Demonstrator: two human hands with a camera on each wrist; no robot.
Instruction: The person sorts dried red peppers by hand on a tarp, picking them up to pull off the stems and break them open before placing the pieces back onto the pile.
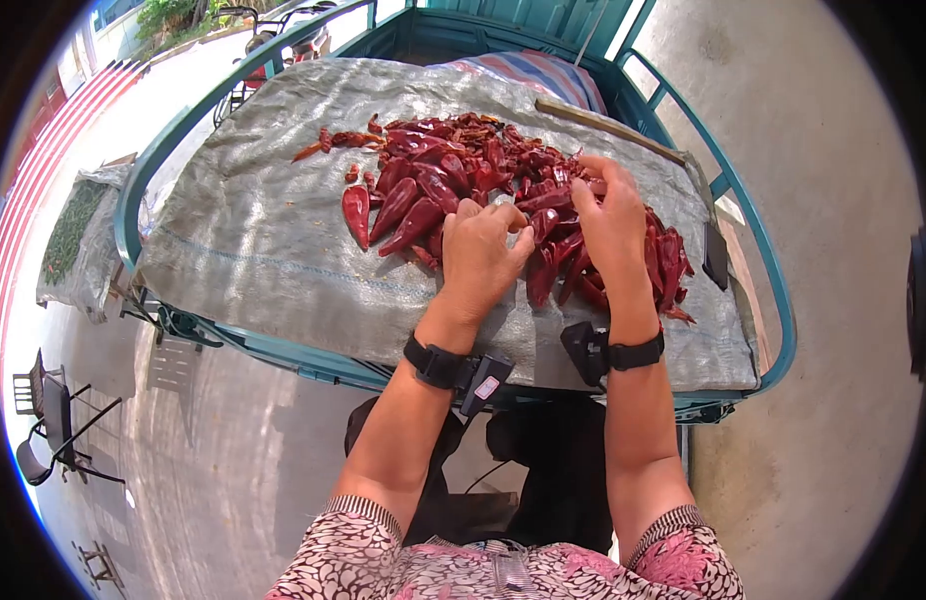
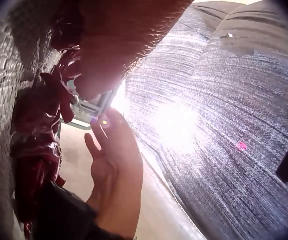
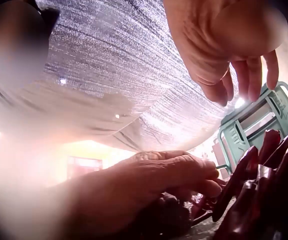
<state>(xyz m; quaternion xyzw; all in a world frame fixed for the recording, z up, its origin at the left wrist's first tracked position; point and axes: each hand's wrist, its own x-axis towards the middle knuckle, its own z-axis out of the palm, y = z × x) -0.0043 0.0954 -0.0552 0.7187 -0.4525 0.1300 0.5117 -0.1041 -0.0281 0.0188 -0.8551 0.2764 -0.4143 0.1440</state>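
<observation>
2 hands: left hand [image 1: 478,255], right hand [image 1: 611,225] | 1 chilli pile [image 1: 453,160] | 1 sack [image 1: 263,240]

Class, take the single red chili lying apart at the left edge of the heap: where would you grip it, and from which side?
Probably pinch the single chili across its broad middle, coming from above on the side away from the heap. It lies flat on the woven sack with that side bare, while other chilies crowd its far side.

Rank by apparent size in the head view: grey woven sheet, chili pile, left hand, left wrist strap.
Largest to smallest:
1. grey woven sheet
2. chili pile
3. left hand
4. left wrist strap
No two look alike.
</observation>
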